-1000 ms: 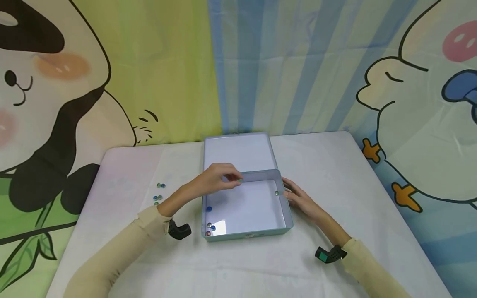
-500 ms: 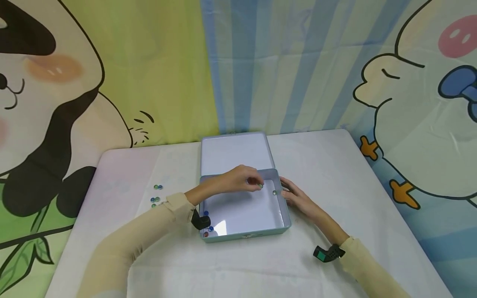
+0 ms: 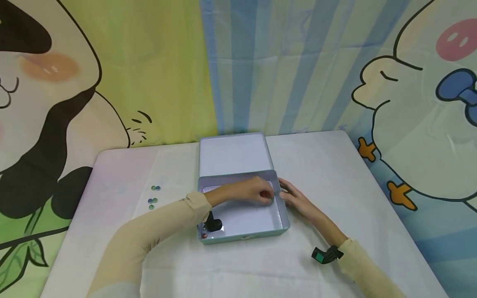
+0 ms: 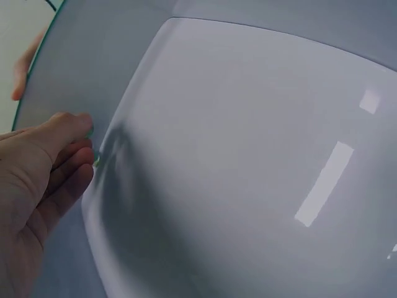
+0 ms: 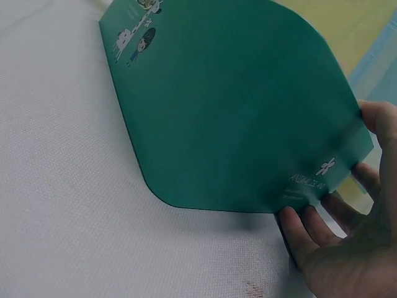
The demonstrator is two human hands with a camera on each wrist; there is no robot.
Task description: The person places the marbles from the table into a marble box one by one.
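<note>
My left hand point(image 3: 257, 191) is inside the open tin box point(image 3: 244, 237), close to its right wall, and pinches a small green glass marble point(image 4: 90, 132) between thumb and fingers. A second bit of green glass point(image 4: 97, 160) shows below the fingertips in the left wrist view; whether it is another marble, I cannot tell. My right hand point(image 3: 299, 203) rests against the outside of the box's right wall, fingers extended on the green printed side point(image 5: 217, 112). A reddish marble point(image 3: 204, 235) lies in the box's front left corner, and the left wrist camera partly hides others.
Several green and blue marbles point(image 3: 155, 200) lie on the white tablecloth point(image 3: 179, 165) left of the box. The box's lid point(image 3: 232, 155) is folded back behind it. A cartoon-printed curtain point(image 3: 253, 66) hangs along the table's back edge.
My left hand has moved right across the box with the marble, from over its middle to the right wall, and lower. The right hand has stayed against the box.
</note>
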